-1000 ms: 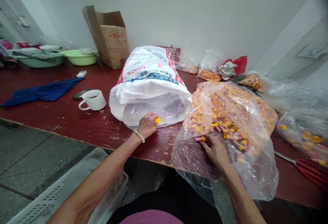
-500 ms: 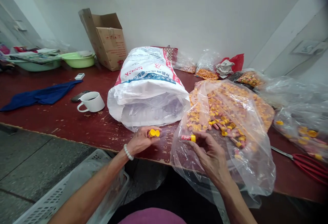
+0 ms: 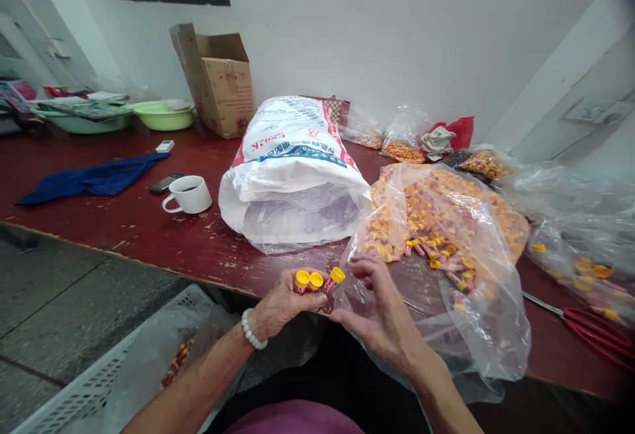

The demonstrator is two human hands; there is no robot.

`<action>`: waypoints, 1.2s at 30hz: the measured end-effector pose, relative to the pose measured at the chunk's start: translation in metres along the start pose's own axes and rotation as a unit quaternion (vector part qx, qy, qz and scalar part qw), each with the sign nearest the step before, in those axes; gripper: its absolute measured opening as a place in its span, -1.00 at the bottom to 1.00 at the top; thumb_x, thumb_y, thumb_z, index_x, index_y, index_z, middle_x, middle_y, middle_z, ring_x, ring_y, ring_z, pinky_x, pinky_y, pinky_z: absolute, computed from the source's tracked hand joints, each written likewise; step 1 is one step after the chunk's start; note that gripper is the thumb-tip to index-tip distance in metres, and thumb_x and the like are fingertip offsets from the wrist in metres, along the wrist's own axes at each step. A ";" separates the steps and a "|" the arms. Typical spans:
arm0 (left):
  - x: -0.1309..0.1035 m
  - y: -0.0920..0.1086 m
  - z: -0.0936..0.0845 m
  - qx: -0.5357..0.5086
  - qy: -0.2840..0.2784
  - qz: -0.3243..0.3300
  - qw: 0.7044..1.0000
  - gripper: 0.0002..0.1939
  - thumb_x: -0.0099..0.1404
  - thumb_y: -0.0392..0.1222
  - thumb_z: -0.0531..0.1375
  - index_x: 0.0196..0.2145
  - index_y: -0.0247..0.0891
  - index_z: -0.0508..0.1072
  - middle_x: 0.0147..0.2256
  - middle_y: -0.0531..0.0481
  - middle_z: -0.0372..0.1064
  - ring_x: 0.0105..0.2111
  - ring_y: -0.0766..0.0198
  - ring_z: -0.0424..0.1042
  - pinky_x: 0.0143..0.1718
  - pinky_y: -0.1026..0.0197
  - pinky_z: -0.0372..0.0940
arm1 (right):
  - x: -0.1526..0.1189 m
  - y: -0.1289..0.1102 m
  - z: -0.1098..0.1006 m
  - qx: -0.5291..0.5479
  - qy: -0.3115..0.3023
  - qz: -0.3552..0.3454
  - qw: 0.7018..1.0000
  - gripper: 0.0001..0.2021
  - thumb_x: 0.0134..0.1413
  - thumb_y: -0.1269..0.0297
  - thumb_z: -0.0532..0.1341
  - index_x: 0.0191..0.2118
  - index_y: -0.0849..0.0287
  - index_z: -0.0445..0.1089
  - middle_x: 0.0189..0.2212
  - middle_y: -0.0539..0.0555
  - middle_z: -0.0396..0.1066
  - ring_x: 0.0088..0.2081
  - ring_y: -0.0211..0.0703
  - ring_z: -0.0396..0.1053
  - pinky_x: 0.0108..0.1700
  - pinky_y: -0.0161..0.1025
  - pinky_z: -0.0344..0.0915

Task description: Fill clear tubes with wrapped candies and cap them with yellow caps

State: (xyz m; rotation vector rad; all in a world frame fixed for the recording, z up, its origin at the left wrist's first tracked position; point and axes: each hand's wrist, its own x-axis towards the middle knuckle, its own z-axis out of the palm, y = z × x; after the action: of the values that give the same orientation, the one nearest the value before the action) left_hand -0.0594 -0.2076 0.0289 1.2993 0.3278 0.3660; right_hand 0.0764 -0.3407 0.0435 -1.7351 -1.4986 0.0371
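Third tube (image 3: 331,286) has passed to left hand (image 3: 282,305), in front of sack (image 3: 292,177); left clasps three, caps (image 3: 315,280) up. Right hand (image 3: 380,305) spread, empty. Best keep caps level.

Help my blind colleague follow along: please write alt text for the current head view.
A person's left hand holds three yellow-capped tubes at the near edge of a worn red table, the right hand curved beside it, holding nothing visible. Beyond lie an open-mouthed white printed sack and, to its right, a clear plastic bag with many more such tubes.
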 end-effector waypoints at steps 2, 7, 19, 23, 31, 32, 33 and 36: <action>-0.003 -0.004 0.004 -0.049 -0.009 -0.007 0.999 -0.77 0.01 -0.29 0.34 -0.32 -0.37 0.49 -0.43 0.02 0.36 -0.44 0.36 0.31 -0.36 0.29 0.25 | -0.002 -0.003 0.006 -0.027 -0.033 -0.042 0.998 -0.34 -0.28 0.19 0.45 -0.04 0.10 0.14 -0.06 0.17 0.27 -0.07 0.06 0.27 -0.08 -0.03 0.29; -0.008 -0.010 0.012 -0.155 -0.003 -0.049 0.987 -0.83 0.03 -0.26 0.33 -0.38 -0.38 0.48 -0.47 0.02 0.31 -0.50 0.37 0.30 -0.44 0.28 0.26 | -0.005 -0.005 0.021 0.017 -0.046 -0.018 0.999 -0.20 -0.43 0.28 0.50 -0.01 0.10 0.08 -0.08 0.14 0.25 -0.09 0.03 0.29 -0.08 -0.06 0.31; -0.012 -0.016 0.012 -0.257 -0.007 -0.104 0.961 -0.78 0.01 -0.30 0.35 -0.34 -0.39 0.51 -0.41 -0.04 0.38 -0.49 0.36 0.37 -0.43 0.28 0.30 | -0.012 -0.004 0.035 0.002 0.018 -0.056 0.998 -0.19 -0.31 0.15 0.44 0.13 0.10 0.11 -0.06 0.19 0.36 -0.06 0.07 0.37 -0.05 -0.03 0.33; -0.012 -0.013 0.016 -0.302 -0.038 -0.122 0.945 -0.77 0.00 -0.30 0.34 -0.34 -0.44 0.52 -0.40 -0.11 0.41 -0.43 0.33 0.39 -0.42 0.32 0.28 | -0.007 -0.007 0.031 -0.037 0.045 -0.083 0.995 -0.30 -0.36 0.10 0.42 -0.01 0.13 0.21 -0.28 0.12 0.42 -0.27 0.01 0.40 -0.21 -0.05 0.34; -0.019 -0.020 0.010 -0.352 -0.015 -0.150 0.924 -0.79 0.01 -0.30 0.32 -0.34 -0.43 0.51 -0.46 -0.09 0.45 -0.51 0.30 0.43 -0.40 0.25 0.32 | -0.014 -0.009 0.039 0.074 -0.043 -0.014 0.996 -0.19 -0.19 0.16 0.39 0.19 0.10 0.04 0.05 0.19 0.25 0.02 0.02 0.29 0.00 -0.07 0.30; -0.020 -0.021 0.009 -0.356 -0.019 -0.148 0.922 -0.77 0.00 -0.30 0.33 -0.33 -0.43 0.51 -0.46 -0.09 0.46 -0.51 0.29 0.44 -0.40 0.25 0.33 | -0.015 -0.009 0.041 0.072 -0.048 -0.019 0.996 -0.19 -0.17 0.15 0.39 0.20 0.10 0.03 0.06 0.20 0.24 0.02 0.03 0.29 0.01 -0.05 0.30; -0.022 -0.022 0.009 -0.361 -0.026 -0.146 0.921 -0.76 -0.01 -0.30 0.33 -0.32 -0.42 0.50 -0.46 -0.09 0.46 -0.51 0.27 0.45 -0.40 0.24 0.33 | -0.016 -0.010 0.042 0.062 -0.046 -0.028 0.997 -0.20 -0.17 0.14 0.39 0.19 0.09 0.04 0.04 0.20 0.26 0.01 0.04 0.30 0.00 -0.04 0.30; -0.028 -0.025 0.006 -0.372 -0.046 -0.146 0.915 -0.71 -0.05 -0.29 0.35 -0.32 -0.44 0.49 -0.46 -0.11 0.46 -0.50 0.22 0.47 -0.38 0.21 0.34 | -0.018 -0.012 0.045 0.024 -0.032 -0.042 0.998 -0.30 -0.19 0.14 0.39 0.11 0.07 0.14 -0.08 0.17 0.34 -0.08 0.05 0.35 -0.07 -0.01 0.34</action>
State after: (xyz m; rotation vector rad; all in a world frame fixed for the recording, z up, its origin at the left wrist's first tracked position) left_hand -0.0795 -0.2312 0.0067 0.5029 0.2583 0.1439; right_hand 0.0386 -0.3313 0.0129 -1.6446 -1.6023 0.0858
